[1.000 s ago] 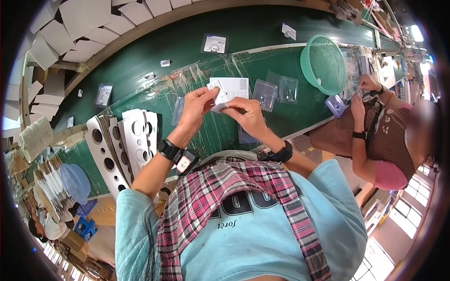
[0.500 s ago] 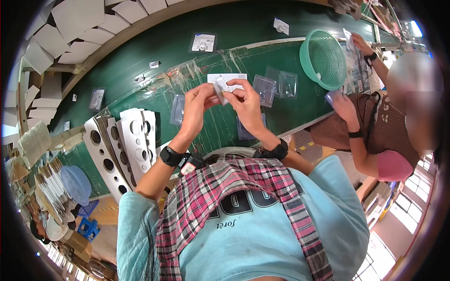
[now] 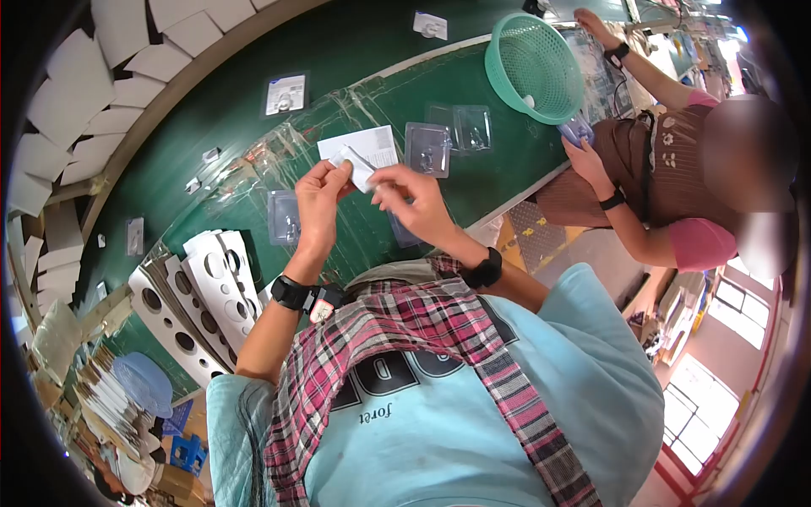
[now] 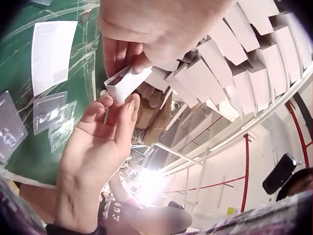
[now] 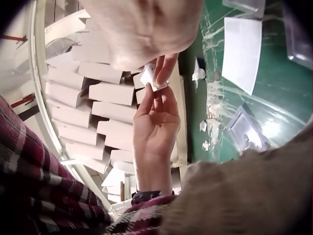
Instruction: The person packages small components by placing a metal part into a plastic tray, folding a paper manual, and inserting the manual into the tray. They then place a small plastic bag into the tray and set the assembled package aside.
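In front of the body my left hand [image 3: 319, 203] pinches a small white printed carton [image 4: 128, 84], one end of which gapes open in the left wrist view. My right hand [image 3: 418, 207] is at that open end, thumb and fingertips pinching at its edge; the moving fingers look blurred in the head view. Seen from the right wrist, both hands' fingertips meet on the carton [image 5: 152, 81]. Just beyond the hands a white printed sheet [image 3: 380, 142] lies on the green bench. Clear plastic blister shells [image 3: 427, 150] lie right of it, and another shell [image 3: 284, 218] is left of the left hand.
A green mesh basket [image 3: 534, 72] stands at the right, beside another person [image 3: 667, 169] who holds a clear shell. White cards with round holes [image 3: 182, 296] are stacked at the left. A packed blister [image 3: 285, 95] lies on the far strip. White boxes [image 3: 84, 76] fill a rack beyond.
The view has swung, shifting the bench things left. My hands, close together half a second ago, are slightly apart, with the right fingers moving at the carton's end. The other person's raised arm has reached farther out.
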Available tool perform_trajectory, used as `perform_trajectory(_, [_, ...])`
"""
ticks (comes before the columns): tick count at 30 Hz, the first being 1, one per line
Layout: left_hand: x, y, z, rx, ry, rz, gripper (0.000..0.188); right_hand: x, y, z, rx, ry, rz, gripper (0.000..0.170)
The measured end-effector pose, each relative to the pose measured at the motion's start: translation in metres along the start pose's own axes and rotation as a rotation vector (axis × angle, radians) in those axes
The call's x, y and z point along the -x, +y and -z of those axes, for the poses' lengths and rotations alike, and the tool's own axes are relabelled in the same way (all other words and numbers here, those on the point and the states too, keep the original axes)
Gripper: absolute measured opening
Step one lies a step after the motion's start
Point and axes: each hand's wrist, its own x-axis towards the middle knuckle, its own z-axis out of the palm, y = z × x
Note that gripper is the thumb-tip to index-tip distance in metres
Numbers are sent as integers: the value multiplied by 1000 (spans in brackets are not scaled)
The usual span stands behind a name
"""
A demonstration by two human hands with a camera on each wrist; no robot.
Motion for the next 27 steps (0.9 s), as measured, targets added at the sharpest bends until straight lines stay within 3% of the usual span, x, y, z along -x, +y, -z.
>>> perform_trajectory(3, [-10, -11, 10, 54, -49, 25, 11, 3, 6, 4, 488, -84, 354, 19])
perform_trajectory(4, [-11, -12, 12, 39, -57, 36, 10, 4, 4, 5, 483, -11, 371, 20])
perform_trajectory(9, [-15, -12, 30, 0, 26, 1, 11, -19, 28, 70, 373, 394, 160, 14])
perform_trajectory(11, [-14, -11, 36, -38, -32, 36, 13, -22, 61, 113, 880, 573, 95, 22])
perform_trajectory(13, [-10, -11, 36, -95, -70, 69, 14, -20, 87, 143, 1080, 639, -2, 25])
perform_trajectory(16, [-6, -15, 35, -128, -63, 113, 15, -11, 120, 165, 1162, 469, -180, 27])
perform_trajectory(20, [-6, -15, 34, -122, -39, 109, 16, -12, 141, 175, 1104, 443, -160, 25])
perform_trajectory(22, [-3, -13, 36, -143, -57, 107, 15, -13, 133, 173, 1124, 484, -92, 24])
perform_trajectory(25, [-3, -13, 40, -173, -73, 80, 15, -26, 98, 163, 937, 539, -92, 23])
perform_trajectory(27, [2, -17, 46, -201, -95, 72, 15, -41, 59, 140, 813, 438, -116, 25])
